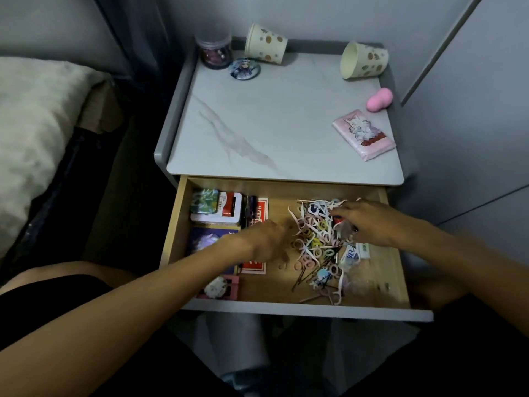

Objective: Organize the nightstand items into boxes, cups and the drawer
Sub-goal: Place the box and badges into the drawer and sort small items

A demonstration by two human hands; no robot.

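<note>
The nightstand drawer [395, 282] stands pulled out. Inside it lies a heap of small hair ties, clips and pins [317, 247]. My left hand [266, 242] hovers blurred over the heap's left edge, fingers curled; whether it holds anything is unclear. My right hand [369, 222] rests on the heap's upper right, fingers spread down into the pieces. Tins and boxes [217, 207] are stacked at the drawer's left. On the nightstand top [257, 116] two spotted paper cups [264, 43] [363, 60] lie on their sides at the back.
A clear jar with beads [214, 50] and a round badge [244, 69] sit at the top's back left. A pink sponge [379, 100] and a pink tissue pack [363, 134] lie at the right. A bed with a pillow [31, 133] is to the left.
</note>
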